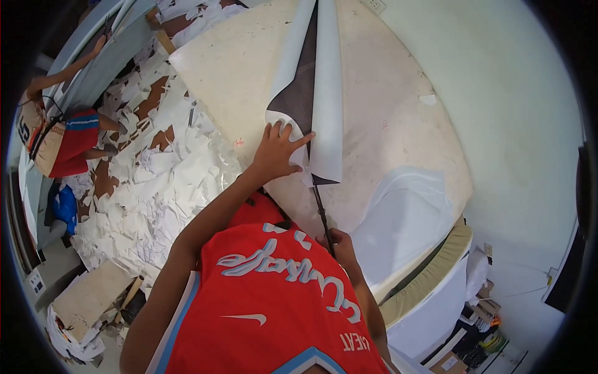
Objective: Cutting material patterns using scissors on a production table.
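Note:
My left hand [277, 151] lies flat, fingers spread, on the lower edge of a long folded sheet [329, 87], white outside and dark grey inside, that lies along a big cream work table [386, 118]. My right hand [339, 242] is closed on the near end of a thin dark strip [322, 212] that runs from the sheet's lower tip toward me. My red sleeveless shirt fills the lower middle of the view.
A loose white sheet [405, 218] drapes over the table's near right edge. White paper scraps [156, 174] cover the floor at left. Another person in red shorts [68, 140] works at a grey panel at far left. Boxes [479, 324] stand at lower right.

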{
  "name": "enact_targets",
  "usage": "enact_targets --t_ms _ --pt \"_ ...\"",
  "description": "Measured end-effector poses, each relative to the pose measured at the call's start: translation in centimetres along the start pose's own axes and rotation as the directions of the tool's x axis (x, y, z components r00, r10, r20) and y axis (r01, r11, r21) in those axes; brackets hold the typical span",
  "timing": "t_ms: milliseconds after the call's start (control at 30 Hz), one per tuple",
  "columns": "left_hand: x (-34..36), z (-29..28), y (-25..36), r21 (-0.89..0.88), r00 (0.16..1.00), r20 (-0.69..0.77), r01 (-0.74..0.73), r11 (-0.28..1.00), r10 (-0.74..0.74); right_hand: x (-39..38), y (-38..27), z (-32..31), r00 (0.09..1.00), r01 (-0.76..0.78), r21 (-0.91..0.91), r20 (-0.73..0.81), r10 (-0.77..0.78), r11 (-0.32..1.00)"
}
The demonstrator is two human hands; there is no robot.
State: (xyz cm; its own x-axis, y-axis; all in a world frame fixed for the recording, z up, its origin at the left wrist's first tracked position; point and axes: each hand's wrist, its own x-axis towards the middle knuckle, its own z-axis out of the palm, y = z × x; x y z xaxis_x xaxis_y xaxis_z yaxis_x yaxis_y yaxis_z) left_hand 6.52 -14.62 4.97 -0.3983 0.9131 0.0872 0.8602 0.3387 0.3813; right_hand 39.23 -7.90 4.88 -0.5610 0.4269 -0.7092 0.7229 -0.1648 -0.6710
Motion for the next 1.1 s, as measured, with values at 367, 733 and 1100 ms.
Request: enact_targets --t_ms 367,733,1100 --pt "-1.8 3.0 2.3 -0.155 0.99 -0.141 0.004 0.988 -0.026 -0.7 -1.7 0.6 1.0 0.005 -0.001 -0.005 -0.005 1.0" --pt "-2.4 3.8 1.9 -0.17 0.987 -0.156 0.009 0.985 -0.036 2.3 -3.4 -1.2 0.998 0.021 -0.018 0.054 -0.02 1.0" --pt "-2.7 3.4 2.0 -0.41 0.968 -0.166 0.104 0.906 -0.187 3.8 -5.5 -0.3 0.996 0.063 -0.043 0.07 -0.059 0.997"
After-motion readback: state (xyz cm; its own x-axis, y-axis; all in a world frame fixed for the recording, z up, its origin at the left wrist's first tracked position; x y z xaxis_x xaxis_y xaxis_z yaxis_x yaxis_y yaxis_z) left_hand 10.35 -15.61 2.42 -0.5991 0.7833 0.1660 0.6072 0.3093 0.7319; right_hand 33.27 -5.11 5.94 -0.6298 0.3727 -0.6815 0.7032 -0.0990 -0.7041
